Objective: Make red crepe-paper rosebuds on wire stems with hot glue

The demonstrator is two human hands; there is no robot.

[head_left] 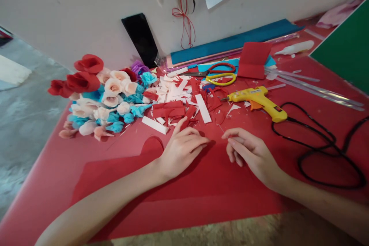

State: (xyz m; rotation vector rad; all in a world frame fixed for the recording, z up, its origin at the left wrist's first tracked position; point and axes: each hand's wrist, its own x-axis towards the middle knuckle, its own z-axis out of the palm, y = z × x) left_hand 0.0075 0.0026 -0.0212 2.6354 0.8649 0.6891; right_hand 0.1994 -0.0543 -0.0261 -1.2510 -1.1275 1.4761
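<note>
My left hand (pixel 183 148) rests on red paper (pixel 115 177) on the red table, its fingers apart and nothing in them. To the right, my right hand (pixel 249 152) pinches a thin wire (pixel 221 128) between thumb and forefinger, the other fingers curled. Paper scraps (pixel 175 90) in white and red lie beyond my hands. A yellow glue gun (pixel 259 102) lies above my right hand, pointing left. Paper flowers (pixel 106 100) in red, blue, white and peach are heaped at the left.
Red and yellow handled scissors (pixel 221 78) lie behind the scraps. A black cable (pixel 302 153) loops at the right, near clear sticks (pixel 323 88) and a white bottle (pixel 298 48). A dark phone-like slab (pixel 141 40) leans on the wall. The table's front edge (pixel 201 223) is close.
</note>
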